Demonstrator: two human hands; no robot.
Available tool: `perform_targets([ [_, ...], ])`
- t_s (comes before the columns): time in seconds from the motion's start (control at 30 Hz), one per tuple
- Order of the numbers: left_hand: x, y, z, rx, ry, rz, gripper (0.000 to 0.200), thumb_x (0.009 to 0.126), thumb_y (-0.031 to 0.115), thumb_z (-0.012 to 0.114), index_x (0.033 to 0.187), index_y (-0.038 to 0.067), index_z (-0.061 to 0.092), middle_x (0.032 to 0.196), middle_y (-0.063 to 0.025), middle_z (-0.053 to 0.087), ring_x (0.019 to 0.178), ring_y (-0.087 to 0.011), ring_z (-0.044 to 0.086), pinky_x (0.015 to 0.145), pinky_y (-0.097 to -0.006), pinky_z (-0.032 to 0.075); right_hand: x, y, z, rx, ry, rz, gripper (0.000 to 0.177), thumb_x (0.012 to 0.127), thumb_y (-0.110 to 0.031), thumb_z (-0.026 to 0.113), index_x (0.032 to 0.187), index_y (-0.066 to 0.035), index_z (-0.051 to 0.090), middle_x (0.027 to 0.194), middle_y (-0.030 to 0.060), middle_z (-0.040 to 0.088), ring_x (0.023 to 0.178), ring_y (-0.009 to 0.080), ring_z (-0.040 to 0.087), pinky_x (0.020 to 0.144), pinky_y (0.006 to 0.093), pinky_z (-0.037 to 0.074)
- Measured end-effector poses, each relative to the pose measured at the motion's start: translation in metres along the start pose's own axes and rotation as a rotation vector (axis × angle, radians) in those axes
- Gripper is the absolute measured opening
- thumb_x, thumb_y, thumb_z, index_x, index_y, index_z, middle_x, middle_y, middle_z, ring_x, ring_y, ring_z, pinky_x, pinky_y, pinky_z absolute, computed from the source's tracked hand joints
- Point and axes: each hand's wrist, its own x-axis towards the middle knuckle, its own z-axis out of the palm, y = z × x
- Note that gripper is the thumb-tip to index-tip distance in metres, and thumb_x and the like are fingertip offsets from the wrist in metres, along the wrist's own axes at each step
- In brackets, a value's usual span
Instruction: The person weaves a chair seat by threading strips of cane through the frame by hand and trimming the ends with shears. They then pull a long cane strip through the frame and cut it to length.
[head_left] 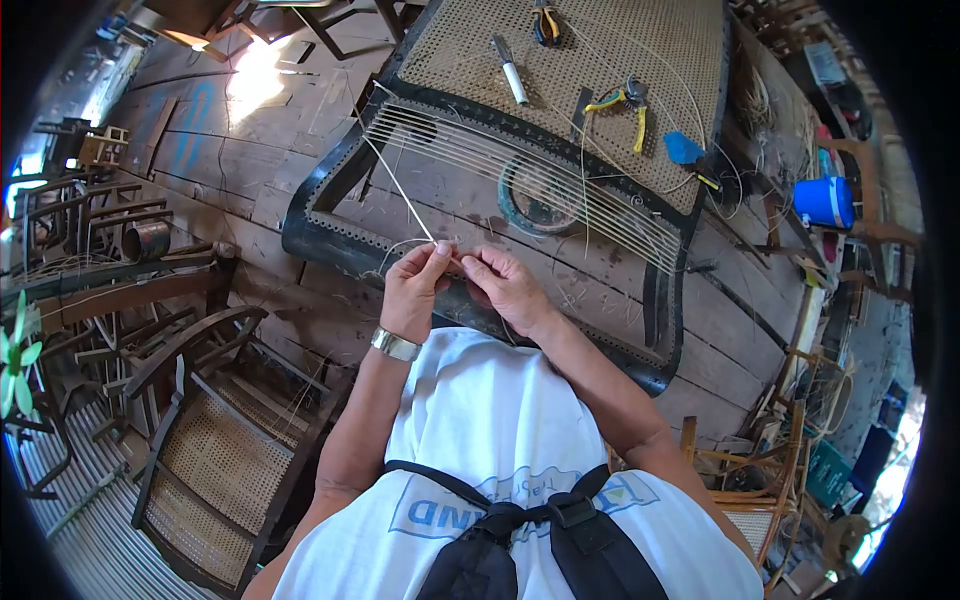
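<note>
My left hand, a metal-band watch on its wrist, pinches a pale cane strand. That strand runs up to the far left corner of a dark wooden frame. Close beside it, my right hand has its thumb and fingers pressed together at the same strand, near the frame's front rail. Several parallel cane strands are strung across the frame's opening below the finished woven cane panel. Small holes line the frame's edge. A round ring-shaped object shows through the opening.
On the woven panel lie yellow-handled pliers, another pair of pliers, a white-and-grey marker-like tool and a blue-handled tool. A blue bucket stands right. A cane-seated chair and stacked chair frames stand left.
</note>
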Motion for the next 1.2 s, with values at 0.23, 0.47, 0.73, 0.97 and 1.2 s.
perform_targets([
  [0.23, 0.0, 0.005, -0.014, -0.156, -0.173, -0.117, 0.021, 0.099, 0.022, 0.061, 0.11, 0.006, 0.068, 0.098, -0.0008, 0.07, 0.086, -0.0079, 0.063, 0.07, -0.0227, 0.047, -0.005, -0.009, -0.006, -0.178, 0.037, -0.008, 0.01, 0.1, -0.013, 0.057, 0.104, -0.009, 0.065, 0.082, -0.0075, 0.057, 0.066, 0.0001, 0.044, 0.058, 0.018, 0.037],
  [0.47, 0.003, 0.003, -0.008, -0.336, -0.207, -0.154, 0.024, 0.101, 0.021, 0.058, 0.115, 0.004, 0.067, 0.095, -0.0016, 0.068, 0.078, -0.0088, 0.06, 0.072, -0.0239, 0.051, 0.001, 0.009, -0.015, -0.215, 0.052, -0.025, 0.012, 0.1, -0.011, 0.056, 0.104, -0.003, 0.064, 0.091, -0.0012, 0.063, 0.082, 0.0051, 0.054, 0.075, 0.0219, 0.046],
  [0.73, 0.008, -0.013, -0.012, -0.317, -0.151, -0.161, 0.023, 0.096, 0.02, 0.066, 0.113, 0.003, 0.069, 0.082, 0.0007, 0.066, 0.068, -0.0064, 0.058, 0.064, -0.0214, 0.05, -0.006, 0.007, -0.017, -0.339, -0.128, -0.078, 0.013, 0.1, -0.011, 0.056, 0.105, -0.002, 0.063, 0.091, -0.0017, 0.061, 0.084, 0.0057, 0.054, 0.078, 0.0222, 0.046],
  [0.97, 0.01, -0.018, -0.014, -0.122, -0.121, -0.029, 0.022, 0.096, 0.019, 0.067, 0.109, 0.002, 0.07, 0.08, 0.0015, 0.065, 0.066, -0.0055, 0.056, 0.061, -0.0202, 0.045, -0.016, -0.007, -0.001, -0.316, -0.08, -0.042, 0.017, 0.099, -0.018, 0.059, 0.101, -0.002, 0.065, 0.084, -0.0044, 0.059, 0.075, 0.0035, 0.052, 0.069, 0.021, 0.045],
  [1.2, 0.004, -0.012, -0.02, -0.183, -0.2, -0.091, 0.025, 0.095, 0.015, 0.067, 0.117, 0.003, 0.068, 0.083, 0.0021, 0.065, 0.068, -0.0049, 0.057, 0.062, -0.0202, 0.045, 0.004, 0.005, -0.015, -0.22, 0.006, 0.05, 0.021, 0.099, -0.02, 0.059, 0.089, -0.002, 0.061, 0.078, -0.0006, 0.06, 0.07, 0.0075, 0.054, 0.064, 0.0248, 0.047],
])
